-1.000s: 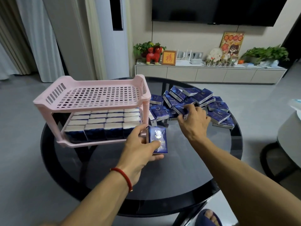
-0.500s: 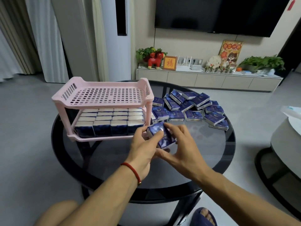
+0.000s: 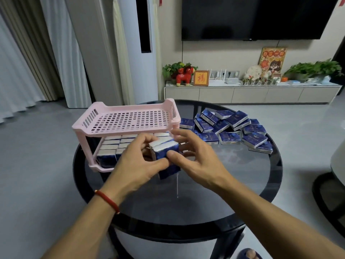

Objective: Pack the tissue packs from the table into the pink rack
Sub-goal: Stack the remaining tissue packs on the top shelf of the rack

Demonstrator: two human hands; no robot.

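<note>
Held packs: a small bundle of blue tissue packs (image 3: 166,152) is being squared up between both hands just in front of the pink rack (image 3: 128,116), probably so they slide in together.
Left hand (image 3: 136,163): fingers curling round the bundle's left side, thumb pressing its front face.
Right hand (image 3: 196,156): fingers spreading partly open, thumb and fingertips pinching the bundle's right side.
Rack: lower shelf is holding rows of packs; top shelf is sitting bare.
Loose pile (image 3: 233,128): lying on the glass tabletop (image 3: 205,199), right of the rack.
</note>
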